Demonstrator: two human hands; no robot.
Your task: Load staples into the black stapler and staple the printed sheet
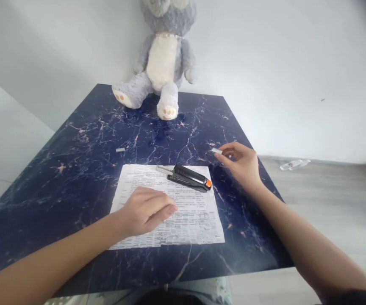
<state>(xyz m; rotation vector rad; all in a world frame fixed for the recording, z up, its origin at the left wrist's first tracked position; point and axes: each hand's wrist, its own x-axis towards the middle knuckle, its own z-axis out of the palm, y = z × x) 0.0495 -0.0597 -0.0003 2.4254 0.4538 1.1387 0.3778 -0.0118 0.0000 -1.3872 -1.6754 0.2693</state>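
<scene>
A small silvery strip of staples (216, 151) is pinched between the thumb and fingers of my right hand (240, 163), over the right side of the table. My left hand (148, 209) rests on a printed sheet of paper (192, 224), its fingers curled in loosely and nothing showing in them. Across the paper's top edge lies a black stapler (191, 178) with an orange end. A thin metal piece (164, 170) sticks out of its left end. Further left on the table is a second staple strip (120, 150), apart from both hands.
A grey and white plush toy (162, 63) sits at the back of the dark blue marbled table (84, 140), against the wall. On the floor at right, by the wall, lies a clear plastic item (295, 164). A white cabinet (8, 127) stands at left.
</scene>
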